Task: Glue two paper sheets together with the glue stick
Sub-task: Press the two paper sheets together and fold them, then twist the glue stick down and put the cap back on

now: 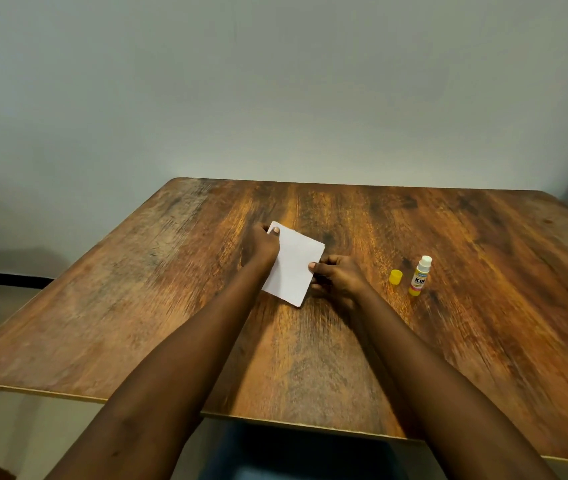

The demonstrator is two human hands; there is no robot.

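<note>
A small white paper [293,268] lies tilted near the middle of the wooden table [137,306]; I cannot tell whether it is one sheet or two stacked. My left hand [262,245] pinches its far left corner, thumb on top. My right hand [336,277] grips its right edge, thumb on the paper. To the right the glue stick [420,275] stands upright and uncapped, white tip up, yellow and white label. Its yellow cap [396,276] sits on the table just left of it, apart from both hands.
A plain pale wall rises behind the table's far edge [345,183]. The near edge [275,422] runs under my forearms. Floor shows at the left, beyond the table's left edge.
</note>
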